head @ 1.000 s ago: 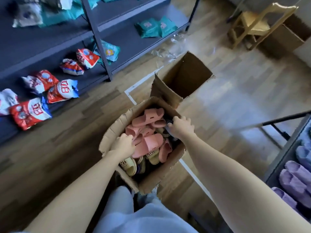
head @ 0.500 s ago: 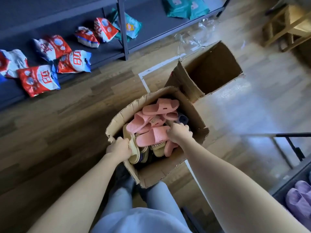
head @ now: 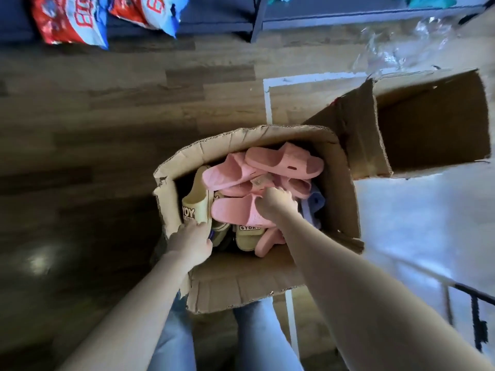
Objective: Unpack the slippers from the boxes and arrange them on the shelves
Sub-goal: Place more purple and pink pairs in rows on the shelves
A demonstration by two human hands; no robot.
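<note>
The pink slipper (head: 235, 212) lies across the middle of the near cardboard box (head: 241, 285), on top of the heap. The right hand (head: 276, 203) is at its right end, with the thumb on the sole and the fingers curled over the edge, so the grip is closed on that slipper. More pink slippers (head: 286, 159) are piled toward the far wall. A lilac slipper (head: 314, 202) shows just right of the hand, and a cream one with a label (head: 247, 234) lies under its wrist.

The left hand (head: 191, 241) is low at the box's left wall. Its fingers curl over the near end of an upright cream slipper (head: 195, 202) (I cannot tell whether this grip holds the slipper or only rests against it).

A second box (head: 361, 145) lies open on its side to the far right, touching the first one's corner. Red-and-blue packets (head: 67, 20) sit on the dark shelf (head: 214, 12) at the far left. Clear plastic wrap (head: 401, 41) lies on the floor beyond the second box.

Half a second ago the right hand was already on this pink slipper, which has barely shifted. The left hand was then at the box's left rim and has since moved inward onto the cream slipper. The view has dropped closer over the box.
</note>
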